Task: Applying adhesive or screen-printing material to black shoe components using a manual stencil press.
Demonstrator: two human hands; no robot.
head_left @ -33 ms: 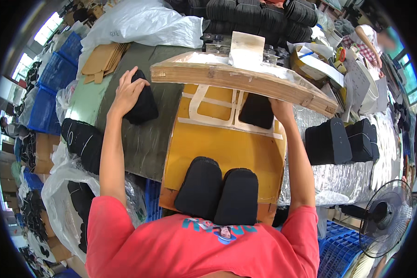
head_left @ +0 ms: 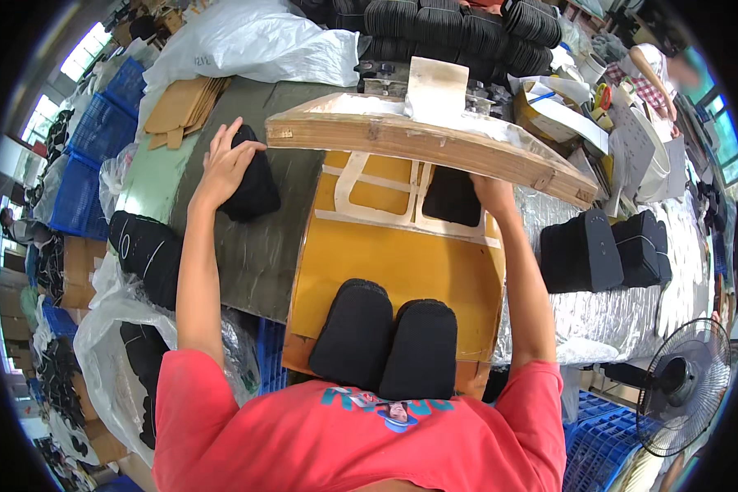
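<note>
1. What has just changed is very small: the right hand (head_left: 492, 197) is slightly more to the left than in the earlier frame, and it covers a little more of the right border of the black pad (head_left: 453, 197). I judge from this that the handling of this pad stays at the same stage.

2. That pad is at the far part of the yellow board (head_left: 394, 258), inside the right opening of the pale frame (head_left: 377, 217). The left opening shows only yellow.

3. The right hand is at the right edge of the pad. Its fingertips go under the wooden beam (head_left: 426, 141), which crosses above the far part of the yellow board, so I cannot tell if they pinch, press or only touch.

4. The left hand (head_left: 225, 170) is to the left of the yellow board, with its fingers a little spread over the top of a black stack (head_left: 254, 193) on the dark tabletop (head_left: 258, 266). I cannot tell how firmly it holds.

5. Two more black pieces, one at left (head_left: 353, 328) and one at right (head_left: 422, 348), lie side by side on the near end of the yellow board, close to the red shirt (head_left: 303, 439).

6. To the right of the yellow board stand other black stacks (head_left: 578, 250) on a shiny cover (head_left: 525, 312).

7. Against the earlier frame, the left hand, its stack and the two near pieces look almost the same; the right end of the beam is only a trace lower.
</note>
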